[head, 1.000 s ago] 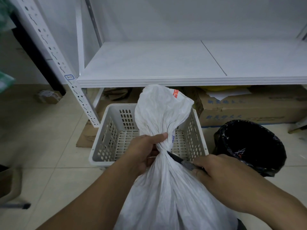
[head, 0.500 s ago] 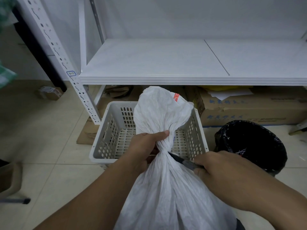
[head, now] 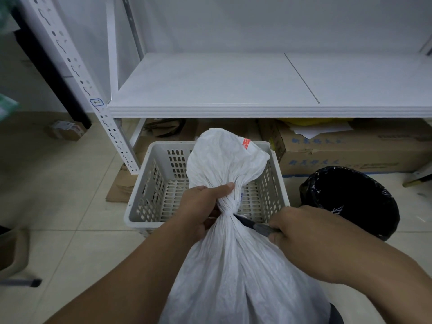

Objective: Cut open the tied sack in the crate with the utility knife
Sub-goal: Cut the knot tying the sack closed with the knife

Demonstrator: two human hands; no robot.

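A white woven sack (head: 236, 272) stands in front of me, its neck cinched tight and its loose top fanned out above. My left hand (head: 198, 206) grips the neck just above the tie. In my right hand (head: 311, 237) I hold a dark utility knife (head: 253, 225), and its blade tip touches the right side of the tied neck. Behind the sack sits a pale perforated plastic crate (head: 149, 190) on the floor; the sack's bottom is out of view, so I cannot tell what it rests in.
A white metal shelf (head: 210, 90) juts out above the crate, with its slotted upright (head: 109, 127) on the left. Cardboard boxes (head: 350, 148) lie under the shelf. A bin with a black liner (head: 350, 202) stands to the right. Tiled floor spreads to the left.
The view has shifted slightly. Both hands hold the same grips, and the knife blade stays at the tied neck.
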